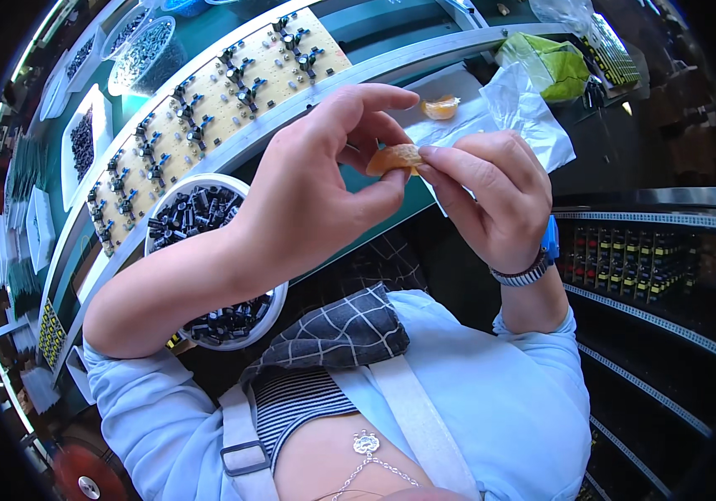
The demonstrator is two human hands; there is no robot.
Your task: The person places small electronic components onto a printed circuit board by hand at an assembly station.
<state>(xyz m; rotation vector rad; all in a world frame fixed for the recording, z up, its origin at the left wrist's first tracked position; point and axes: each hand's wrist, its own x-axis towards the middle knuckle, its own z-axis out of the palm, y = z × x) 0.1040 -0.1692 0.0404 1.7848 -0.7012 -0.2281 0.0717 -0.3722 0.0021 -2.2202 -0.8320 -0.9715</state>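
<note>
Both hands are raised over the near edge of the bench, meeting at a mandarin segment (393, 159). My left hand (312, 171) grips the segment's left end between thumb and curled fingers, with the index finger stretched out above it. At the other end, the fingertips and thumb of my right hand (496, 188) pinch the segment's pale edge. Just beyond the hands, another piece of mandarin (440, 107) lies on a white paper sheet (479, 121).
A tan board (199, 92) with rows of small electronic parts crosses the bench. A white bucket of black parts (195, 213) stands beside my left forearm. A green plastic bag (554, 67) lies at the far right. A rack of boards (637, 259) stands at right.
</note>
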